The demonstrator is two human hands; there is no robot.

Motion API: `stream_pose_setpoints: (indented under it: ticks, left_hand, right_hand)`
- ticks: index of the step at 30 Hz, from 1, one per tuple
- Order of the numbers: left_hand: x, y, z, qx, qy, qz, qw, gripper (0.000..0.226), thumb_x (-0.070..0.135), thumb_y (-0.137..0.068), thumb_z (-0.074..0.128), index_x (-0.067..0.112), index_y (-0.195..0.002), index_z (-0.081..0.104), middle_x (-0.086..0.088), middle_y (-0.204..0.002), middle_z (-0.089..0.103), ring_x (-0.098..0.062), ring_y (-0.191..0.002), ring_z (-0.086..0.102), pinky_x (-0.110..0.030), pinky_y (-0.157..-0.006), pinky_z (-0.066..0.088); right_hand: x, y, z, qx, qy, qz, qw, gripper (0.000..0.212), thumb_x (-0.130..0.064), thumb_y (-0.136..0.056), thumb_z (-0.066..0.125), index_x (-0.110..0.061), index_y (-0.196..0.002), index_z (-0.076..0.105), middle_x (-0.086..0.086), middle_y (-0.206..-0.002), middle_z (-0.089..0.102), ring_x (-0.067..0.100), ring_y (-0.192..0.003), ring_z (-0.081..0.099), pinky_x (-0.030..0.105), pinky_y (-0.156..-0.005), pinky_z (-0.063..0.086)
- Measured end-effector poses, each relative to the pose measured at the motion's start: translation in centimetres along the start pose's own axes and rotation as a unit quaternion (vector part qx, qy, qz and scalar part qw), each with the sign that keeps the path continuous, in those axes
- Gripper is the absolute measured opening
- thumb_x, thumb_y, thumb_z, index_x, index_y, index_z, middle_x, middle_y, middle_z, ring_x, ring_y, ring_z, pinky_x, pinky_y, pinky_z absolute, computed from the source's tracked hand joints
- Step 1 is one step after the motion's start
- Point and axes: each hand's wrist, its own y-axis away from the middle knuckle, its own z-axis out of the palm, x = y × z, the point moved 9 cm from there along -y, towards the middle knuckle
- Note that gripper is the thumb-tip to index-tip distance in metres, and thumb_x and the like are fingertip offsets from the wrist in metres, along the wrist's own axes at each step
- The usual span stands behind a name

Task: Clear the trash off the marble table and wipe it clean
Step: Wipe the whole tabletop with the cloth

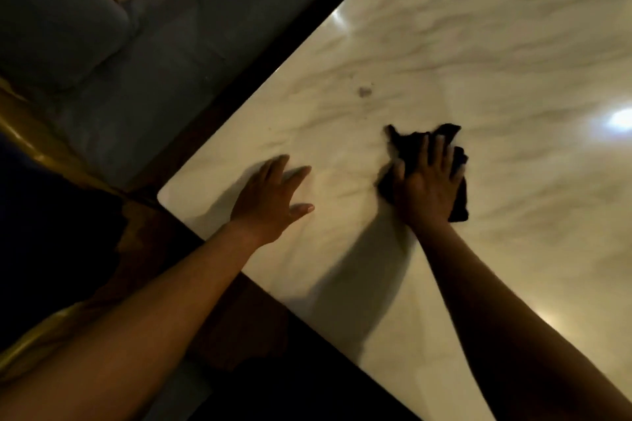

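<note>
- Pressing down with flat, spread fingers, the right hand (427, 181) lay on a crumpled black cloth (422, 142) on the marble table (513, 44), right of the table's near corner.
- The cloth's edges showed beyond the fingertips and at both sides of the palm.
- The left hand (270, 198) rested palm-down on the bare marble nearer the corner, fingers straight and apart, holding nothing.
- The two hands were side by side, well apart.
- A small grey smudge (364, 91) sat on the marble, farther off than both hands and clear of the cloth.
- A grey sofa (68, 27) stood beyond the table's left edge.
</note>
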Motion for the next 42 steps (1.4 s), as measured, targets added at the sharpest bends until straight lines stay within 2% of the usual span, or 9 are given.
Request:
stream_pose_setpoints:
  ticks: [2, 7, 12, 15, 20, 27, 31, 35, 42]
  left_hand:
    - [-0.7, -1.6, -1.5, 0.028, -0.001, 0.026, 0.999, 0.06, 0.047, -0.102, 0.044, 0.042, -0.156, 0.019, -0.001, -0.166, 0.011, -0.026, -0.152, 0.013, -0.046, -0.119, 0.025]
    - [-1.4, -4.3, -8.2, 0.195, 0.039, 0.087, 0.976, 0.049, 0.018, -0.097, 0.046, 0.025, -0.146, 0.048, -0.01, -0.14, 0.049, -0.031, -0.125, 0.048, -0.045, -0.099, 0.047]
    - [4.6, -3.8, -7.7, 0.177, 0.057, 0.319, 0.929, 0.045, 0.028, -0.093, 0.058, 0.018, -0.137, 0.059, -0.014, -0.131, 0.056, -0.035, -0.119, 0.052, -0.046, -0.1, 0.045]
    - [8.9, -3.8, -3.2, 0.057, -0.007, 0.458, 0.887, 0.056, 0.048, -0.096, 0.054, 0.021, -0.144, 0.05, -0.018, -0.147, 0.045, -0.04, -0.137, 0.039, -0.053, -0.112, 0.035]
    - [9.7, -5.7, 0.4, -0.057, -0.118, 0.528, 0.839, 0.075, 0.061, -0.098, 0.036, 0.029, -0.16, 0.009, -0.016, -0.167, -0.001, -0.039, -0.152, 0.001, -0.058, -0.121, 0.003]
    - [2.6, -5.0, -3.1, -0.027, -0.126, 0.615, 0.778, 0.053, 0.052, -0.091, 0.048, 0.022, -0.134, 0.053, -0.012, -0.127, 0.054, -0.034, -0.111, 0.052, -0.045, -0.091, 0.043]
    - [1.4, -5.4, -3.8, -0.033, -0.104, 0.602, 0.791, 0.041, 0.033, -0.088, 0.048, 0.022, -0.125, 0.059, -0.008, -0.113, 0.058, -0.031, -0.094, 0.056, -0.04, -0.078, 0.045]
    - [2.0, -6.0, -4.9, -0.047, -0.071, 0.583, 0.808, 0.042, 0.029, -0.085, 0.038, 0.02, -0.117, 0.064, -0.008, -0.106, 0.06, -0.031, -0.086, 0.057, -0.037, -0.072, 0.042]
    - [3.7, -7.5, -8.7, -0.01, 0.03, 0.542, 0.84, 0.04, 0.014, -0.083, 0.052, 0.021, -0.122, 0.06, -0.009, -0.112, 0.058, -0.03, -0.097, 0.055, -0.04, -0.081, 0.044]
  right_hand:
    - [-3.7, 1.5, 0.2, 0.015, -0.007, 0.019, 1.0, 0.076, -0.052, -0.095, 0.037, -0.016, -0.159, 0.015, 0.013, -0.166, 0.011, 0.034, -0.153, 0.009, 0.058, -0.122, 0.008]
    - [-16.9, 7.0, 2.4, -0.077, -0.06, -0.262, 0.96, 0.07, -0.053, -0.099, 0.026, -0.024, -0.16, 0.006, 0.006, -0.168, 0.001, 0.023, -0.155, -0.004, 0.049, -0.125, 0.0]
    - [-4.5, 4.7, -3.8, 0.134, -0.247, 0.075, 0.957, 0.051, -0.033, -0.086, 0.041, -0.012, -0.127, 0.063, 0.012, -0.139, 0.057, 0.032, -0.132, 0.05, 0.039, -0.107, 0.041]
    - [-0.3, 7.3, -4.7, 0.163, -0.209, 0.24, 0.934, 0.021, -0.03, -0.091, 0.05, -0.017, -0.104, 0.06, 0.006, -0.114, 0.065, 0.03, -0.107, 0.061, 0.035, -0.083, 0.047]
    - [-4.3, 12.8, -3.8, 0.195, -0.096, 0.291, 0.932, 0.017, -0.018, -0.086, 0.072, -0.017, -0.101, 0.068, 0.006, -0.123, 0.064, 0.028, -0.117, 0.057, 0.043, -0.099, 0.046]
    - [-12.3, 18.1, -2.5, 0.228, -0.14, 0.44, 0.857, 0.009, -0.033, -0.089, 0.069, -0.024, -0.093, 0.07, 0.001, -0.104, 0.064, 0.025, -0.097, 0.058, 0.034, -0.076, 0.042]
    - [-13.9, 16.8, -2.9, 0.218, -0.147, 0.421, 0.868, 0.03, -0.051, -0.086, 0.068, -0.025, -0.102, 0.068, 0.0, -0.098, 0.063, 0.021, -0.088, 0.061, 0.04, -0.073, 0.052]
    - [-12.3, 13.6, -1.7, 0.104, -0.185, 0.446, 0.87, 0.06, -0.064, -0.077, 0.069, -0.024, -0.122, 0.061, 0.002, -0.11, 0.062, 0.021, -0.097, 0.062, 0.042, -0.081, 0.055]
    - [-13.3, 12.4, -1.9, 0.088, -0.179, 0.381, 0.903, 0.022, -0.024, -0.084, 0.065, -0.02, -0.106, 0.066, 0.003, -0.102, 0.066, 0.028, -0.092, 0.063, 0.044, -0.079, 0.051]
